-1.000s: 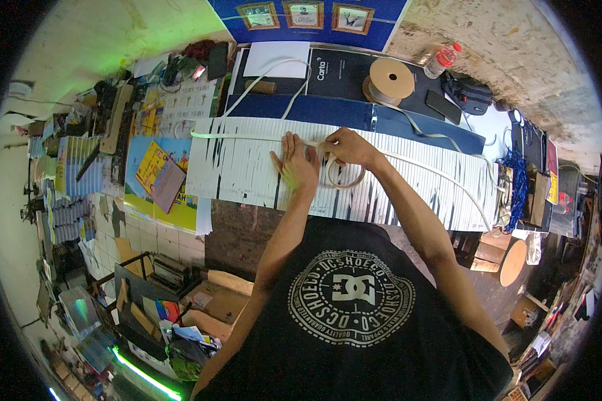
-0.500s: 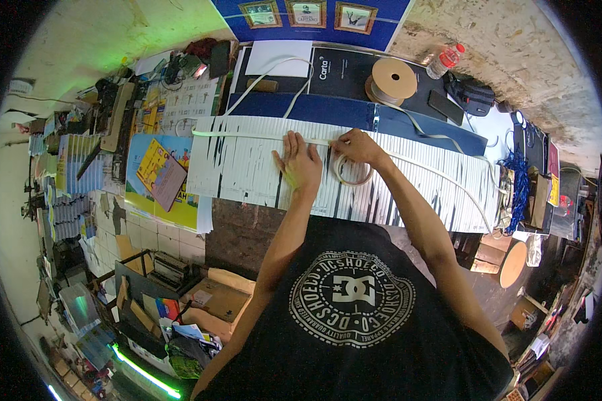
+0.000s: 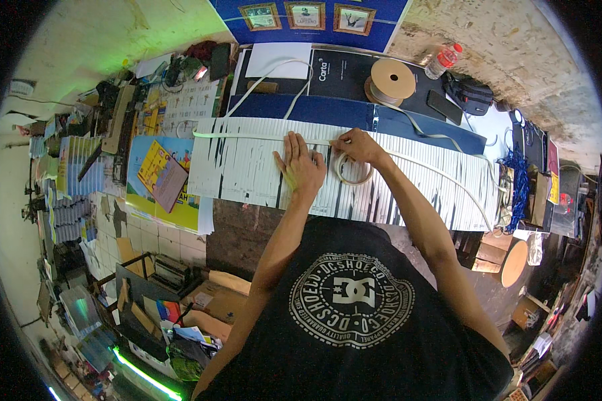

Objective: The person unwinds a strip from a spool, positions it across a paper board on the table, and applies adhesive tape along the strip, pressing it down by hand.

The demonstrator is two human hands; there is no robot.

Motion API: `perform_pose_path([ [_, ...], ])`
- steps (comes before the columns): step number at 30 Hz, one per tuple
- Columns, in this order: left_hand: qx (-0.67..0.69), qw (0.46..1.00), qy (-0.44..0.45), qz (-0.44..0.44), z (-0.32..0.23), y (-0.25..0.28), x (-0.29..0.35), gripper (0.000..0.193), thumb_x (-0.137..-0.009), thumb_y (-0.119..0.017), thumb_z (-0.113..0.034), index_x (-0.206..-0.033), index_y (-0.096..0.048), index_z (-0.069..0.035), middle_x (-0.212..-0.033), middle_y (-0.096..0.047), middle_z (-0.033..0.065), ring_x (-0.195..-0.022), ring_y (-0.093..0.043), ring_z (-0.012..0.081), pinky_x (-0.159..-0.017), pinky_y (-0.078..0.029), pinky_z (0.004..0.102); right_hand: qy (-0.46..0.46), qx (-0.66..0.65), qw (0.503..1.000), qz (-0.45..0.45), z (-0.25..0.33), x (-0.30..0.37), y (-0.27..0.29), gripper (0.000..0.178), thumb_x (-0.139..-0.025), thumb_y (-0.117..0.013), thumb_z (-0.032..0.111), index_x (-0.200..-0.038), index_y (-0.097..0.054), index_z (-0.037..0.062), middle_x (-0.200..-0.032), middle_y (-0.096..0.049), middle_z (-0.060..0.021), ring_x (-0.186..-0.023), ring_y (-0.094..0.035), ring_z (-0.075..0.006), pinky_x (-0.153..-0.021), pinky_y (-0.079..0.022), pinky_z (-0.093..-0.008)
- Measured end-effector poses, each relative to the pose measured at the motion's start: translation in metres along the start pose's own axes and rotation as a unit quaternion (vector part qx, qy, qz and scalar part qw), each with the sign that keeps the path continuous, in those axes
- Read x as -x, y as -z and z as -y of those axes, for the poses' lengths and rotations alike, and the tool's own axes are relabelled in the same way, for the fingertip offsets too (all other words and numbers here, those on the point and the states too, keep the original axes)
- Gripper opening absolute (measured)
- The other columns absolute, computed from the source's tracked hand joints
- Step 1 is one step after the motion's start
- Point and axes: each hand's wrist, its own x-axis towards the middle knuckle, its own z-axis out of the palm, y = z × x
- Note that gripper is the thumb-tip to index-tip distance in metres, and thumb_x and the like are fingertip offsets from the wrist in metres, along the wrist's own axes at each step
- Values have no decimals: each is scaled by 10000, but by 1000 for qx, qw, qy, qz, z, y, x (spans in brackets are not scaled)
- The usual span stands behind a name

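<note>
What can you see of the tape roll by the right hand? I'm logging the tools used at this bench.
The tape roll is a thin pale ring, whitish and partly see-through, with an open centre through which the white strips beneath show. It lies roughly flat on that row of strips, just right of the left hand, which is spread flat on them. The right hand rests at its upper rim, fingers pinched over a pale band running leftward across the strips. Whether that band comes off the roll cannot be told.

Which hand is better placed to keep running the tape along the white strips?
Right. The right hand grips the tape roll at the tape line; the left hand lies flat on the white strips.
</note>
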Motion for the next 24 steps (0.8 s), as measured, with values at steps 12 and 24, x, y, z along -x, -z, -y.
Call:
perform_pose_path([
  [12, 11, 1000, -20, -1, 5, 2, 1, 590, -878, -460, -228, -1395, -434, 55, -1519, -354, 176, -1436, -286, 302, -1148, -145, 591, 102, 62, 991, -66, 1, -1, 2, 256, -846, -672, 270, -901, -762, 36, -787, -710, -188, -685, -681, -232, -656, -529, -371],
  [24, -21, 999, -42, 15, 6, 7, 4, 626, -889, -466, -245, -1432, -373, 52, -1549, -295, 173, -1449, -252, 309, -1134, -174, 608, 39, 203, 976, -71, 4, -15, -1, 285, -809, -657, 298, -864, -747, 34, -812, -687, -223, -718, -687, -369, -704, -547, -430],
])
